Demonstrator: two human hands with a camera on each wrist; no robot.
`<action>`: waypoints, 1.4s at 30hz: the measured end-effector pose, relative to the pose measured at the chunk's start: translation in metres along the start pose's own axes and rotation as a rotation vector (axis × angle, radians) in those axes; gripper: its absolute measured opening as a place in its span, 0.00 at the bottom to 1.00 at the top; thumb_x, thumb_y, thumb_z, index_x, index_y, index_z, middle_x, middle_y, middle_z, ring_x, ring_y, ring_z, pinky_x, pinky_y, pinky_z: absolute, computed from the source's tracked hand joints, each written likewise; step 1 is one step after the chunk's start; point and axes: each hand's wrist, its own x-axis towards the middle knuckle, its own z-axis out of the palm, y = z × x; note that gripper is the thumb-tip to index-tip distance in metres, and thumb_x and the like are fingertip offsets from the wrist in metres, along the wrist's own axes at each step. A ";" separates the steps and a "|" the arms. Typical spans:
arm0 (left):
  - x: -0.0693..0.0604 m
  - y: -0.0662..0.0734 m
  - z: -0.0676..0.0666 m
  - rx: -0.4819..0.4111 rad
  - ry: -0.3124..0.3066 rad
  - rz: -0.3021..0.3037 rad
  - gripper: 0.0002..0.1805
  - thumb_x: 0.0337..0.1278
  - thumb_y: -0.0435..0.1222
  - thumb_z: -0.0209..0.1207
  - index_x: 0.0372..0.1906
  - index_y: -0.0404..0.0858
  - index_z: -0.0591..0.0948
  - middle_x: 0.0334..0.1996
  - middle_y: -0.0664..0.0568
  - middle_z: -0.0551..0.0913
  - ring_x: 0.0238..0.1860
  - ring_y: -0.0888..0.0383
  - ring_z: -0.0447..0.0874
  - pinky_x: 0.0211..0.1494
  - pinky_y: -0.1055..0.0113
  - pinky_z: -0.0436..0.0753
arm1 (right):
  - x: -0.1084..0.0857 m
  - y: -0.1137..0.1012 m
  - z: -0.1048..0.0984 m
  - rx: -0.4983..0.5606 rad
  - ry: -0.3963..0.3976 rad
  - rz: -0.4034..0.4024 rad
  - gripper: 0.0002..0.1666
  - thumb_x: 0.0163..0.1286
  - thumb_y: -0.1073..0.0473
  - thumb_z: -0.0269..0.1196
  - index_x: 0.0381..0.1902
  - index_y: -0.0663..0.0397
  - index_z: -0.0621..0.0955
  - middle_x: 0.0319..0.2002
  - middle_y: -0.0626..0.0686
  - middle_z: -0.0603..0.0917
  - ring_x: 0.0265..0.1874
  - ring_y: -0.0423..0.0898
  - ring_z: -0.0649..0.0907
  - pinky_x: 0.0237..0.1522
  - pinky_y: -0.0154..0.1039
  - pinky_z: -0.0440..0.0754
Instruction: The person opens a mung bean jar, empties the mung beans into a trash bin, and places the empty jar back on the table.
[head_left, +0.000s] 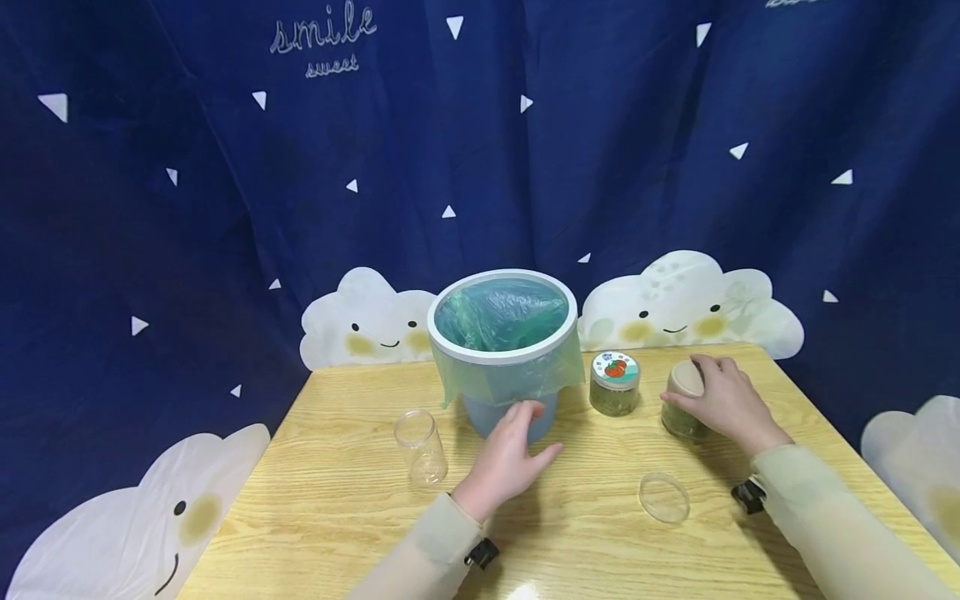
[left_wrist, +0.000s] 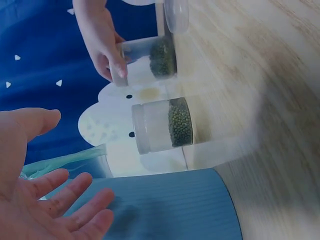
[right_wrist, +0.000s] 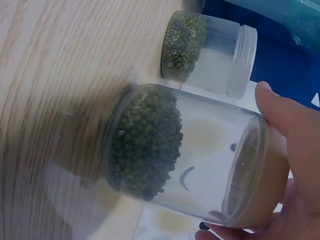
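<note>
My right hand [head_left: 733, 407] grips a see-through jar [right_wrist: 150, 145] by its beige lid [right_wrist: 272, 180], thumb on one side and fingers on the other. Green beans, like mung beans, fill roughly the lower half of it, and the jar is at the table's back right. Just left of it stands a second jar of green beans [head_left: 613, 400], its lid bearing a tomato picture. My left hand [head_left: 504, 458] hovers in front of the bin [head_left: 480, 392], fingers spread and slightly bent, with nothing in them.
A green bag lines the blue bin, folded over its white rim [head_left: 501, 357]. To the left stands a lidless see-through jar [head_left: 420, 450]. A round transparent lid [head_left: 664, 498] lies on the wooden table [head_left: 337, 517] in front of the bean jars. A dark blue curtain [head_left: 390, 133] hangs behind.
</note>
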 end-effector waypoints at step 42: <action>0.007 0.014 0.012 -0.068 -0.146 0.098 0.33 0.68 0.53 0.64 0.70 0.44 0.70 0.65 0.52 0.77 0.66 0.57 0.77 0.71 0.66 0.74 | -0.003 -0.013 -0.023 0.071 0.096 -0.049 0.56 0.56 0.35 0.76 0.70 0.65 0.69 0.60 0.77 0.70 0.52 0.69 0.76 0.46 0.64 0.75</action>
